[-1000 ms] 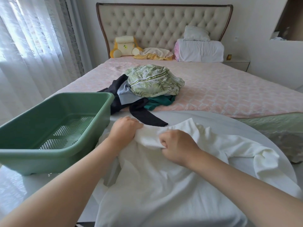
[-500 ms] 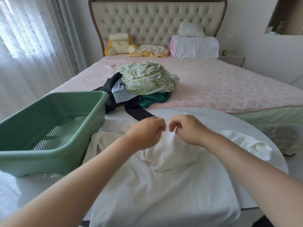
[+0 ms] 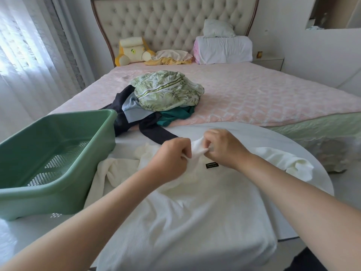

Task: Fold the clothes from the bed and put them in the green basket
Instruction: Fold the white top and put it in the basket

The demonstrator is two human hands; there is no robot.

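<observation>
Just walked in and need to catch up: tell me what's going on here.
A person is sorting laundry at a white table set against the bed. The left hand and right hand both pinch the neck of a white top spread on the table, its black label showing. The green basket on the left holds nothing. A pile of unfolded clothes waits on the bed.

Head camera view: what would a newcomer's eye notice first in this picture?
First, the left hand and right hand, both pinching a bunched part of the white knit garment spread on the round white table in the middle. Next, the empty green plastic basket at the left. Behind, a heap topped by leaf-print green fabric lies on the pink quilted bed.
</observation>
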